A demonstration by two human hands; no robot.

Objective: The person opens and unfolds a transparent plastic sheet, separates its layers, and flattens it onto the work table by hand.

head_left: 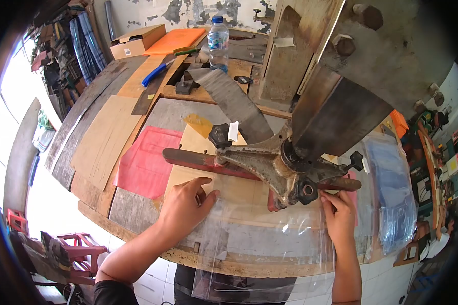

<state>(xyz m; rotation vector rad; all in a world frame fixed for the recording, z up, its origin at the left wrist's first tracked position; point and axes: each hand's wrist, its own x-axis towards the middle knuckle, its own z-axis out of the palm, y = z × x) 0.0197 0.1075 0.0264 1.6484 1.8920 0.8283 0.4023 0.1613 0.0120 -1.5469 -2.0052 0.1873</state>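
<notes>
Metal press (341,117) — plastic (269,254) overhangs table edge (106,219) — hands (185,206) (339,213) apart.

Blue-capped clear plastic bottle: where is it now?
In the head view, the blue-capped clear plastic bottle stands on the far side of the wooden table, just right of the orange sheet.

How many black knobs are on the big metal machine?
3 that I can see: the left knob, the front knob near the middle, and the right knob. Another might be hidden behind the thick metal column.
</notes>
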